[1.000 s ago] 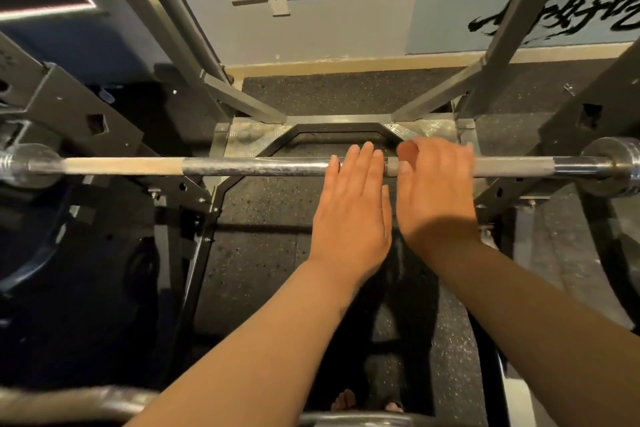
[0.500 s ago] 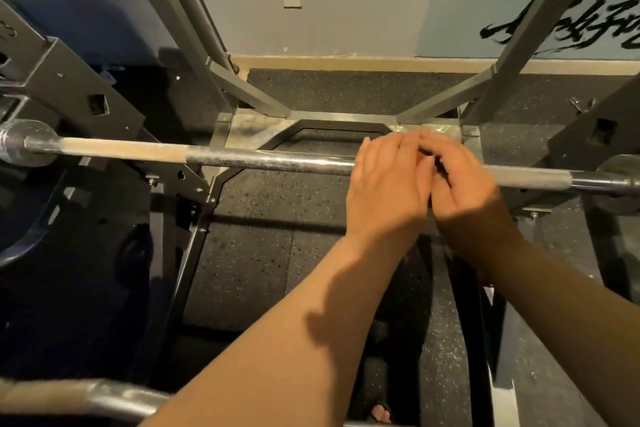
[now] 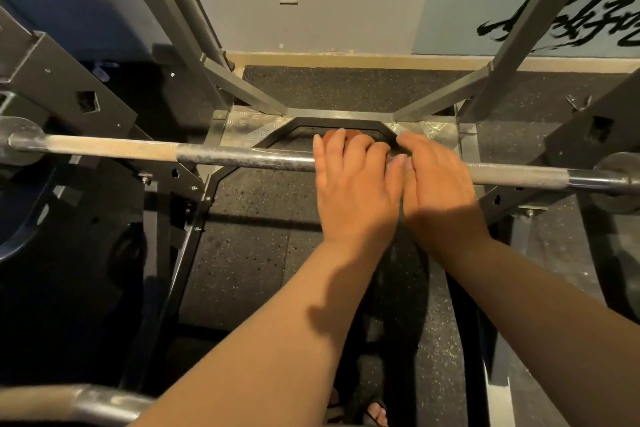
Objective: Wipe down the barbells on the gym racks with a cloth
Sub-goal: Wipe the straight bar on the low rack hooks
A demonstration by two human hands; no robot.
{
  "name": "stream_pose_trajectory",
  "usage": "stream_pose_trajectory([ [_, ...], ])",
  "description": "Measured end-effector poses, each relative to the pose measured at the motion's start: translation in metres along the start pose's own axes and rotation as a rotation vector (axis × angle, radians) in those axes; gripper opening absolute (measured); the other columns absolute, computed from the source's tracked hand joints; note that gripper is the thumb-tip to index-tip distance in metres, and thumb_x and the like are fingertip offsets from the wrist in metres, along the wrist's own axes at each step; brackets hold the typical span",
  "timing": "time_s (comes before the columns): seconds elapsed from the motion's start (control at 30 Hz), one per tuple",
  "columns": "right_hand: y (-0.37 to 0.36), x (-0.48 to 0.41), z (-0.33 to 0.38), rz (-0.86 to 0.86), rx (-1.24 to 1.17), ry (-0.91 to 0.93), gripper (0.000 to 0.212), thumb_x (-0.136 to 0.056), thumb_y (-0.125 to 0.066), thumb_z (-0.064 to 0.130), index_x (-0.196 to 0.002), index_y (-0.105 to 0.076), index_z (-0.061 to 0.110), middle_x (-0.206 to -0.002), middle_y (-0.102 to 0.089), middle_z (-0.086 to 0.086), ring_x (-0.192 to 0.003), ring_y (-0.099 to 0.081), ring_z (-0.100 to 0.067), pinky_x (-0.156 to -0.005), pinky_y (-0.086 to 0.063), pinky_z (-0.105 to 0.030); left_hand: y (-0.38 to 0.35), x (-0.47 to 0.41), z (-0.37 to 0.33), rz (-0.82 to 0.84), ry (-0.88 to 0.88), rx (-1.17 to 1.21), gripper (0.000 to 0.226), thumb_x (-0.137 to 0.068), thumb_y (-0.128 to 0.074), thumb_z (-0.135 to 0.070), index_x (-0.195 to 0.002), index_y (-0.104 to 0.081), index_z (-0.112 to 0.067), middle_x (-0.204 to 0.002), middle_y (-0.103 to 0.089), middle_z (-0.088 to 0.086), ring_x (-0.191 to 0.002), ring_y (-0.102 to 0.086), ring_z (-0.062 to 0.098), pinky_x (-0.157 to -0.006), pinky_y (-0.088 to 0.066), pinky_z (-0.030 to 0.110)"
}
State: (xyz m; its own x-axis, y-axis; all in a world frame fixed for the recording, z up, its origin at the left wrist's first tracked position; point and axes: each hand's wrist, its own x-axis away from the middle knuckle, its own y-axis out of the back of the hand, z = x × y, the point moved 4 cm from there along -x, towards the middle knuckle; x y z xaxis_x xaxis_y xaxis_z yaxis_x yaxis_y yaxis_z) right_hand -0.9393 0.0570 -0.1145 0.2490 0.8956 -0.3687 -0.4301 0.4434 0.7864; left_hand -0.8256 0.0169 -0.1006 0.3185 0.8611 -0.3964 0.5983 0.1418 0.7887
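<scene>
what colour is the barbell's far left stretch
The barbell is pale, chalky beige there, unlike the shiny dark grey steel middle; head view.
</scene>
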Motion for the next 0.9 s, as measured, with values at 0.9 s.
stream_pose_trajectory([
  [0.9, -0.007, 0.002, -0.002, -0.174, 0.11, 0.184, 0.035, -0.104, -0.043, 0.004, -0.134, -0.06, -0.003, -0.133, -0.066, -0.017, -0.117, -0.064, -0.033, -0.101, -0.048, -0.051, 0.004, -0.002, 0.019, -0.079, 0.234, 0.11, 0.028, -0.106, -0.042, -0.022, -0.113, -0.067, -0.012, -0.126, -0.06, 0.003, -0.144, -0.033, 0.028, -0.125, -0.004, 0.052],
])
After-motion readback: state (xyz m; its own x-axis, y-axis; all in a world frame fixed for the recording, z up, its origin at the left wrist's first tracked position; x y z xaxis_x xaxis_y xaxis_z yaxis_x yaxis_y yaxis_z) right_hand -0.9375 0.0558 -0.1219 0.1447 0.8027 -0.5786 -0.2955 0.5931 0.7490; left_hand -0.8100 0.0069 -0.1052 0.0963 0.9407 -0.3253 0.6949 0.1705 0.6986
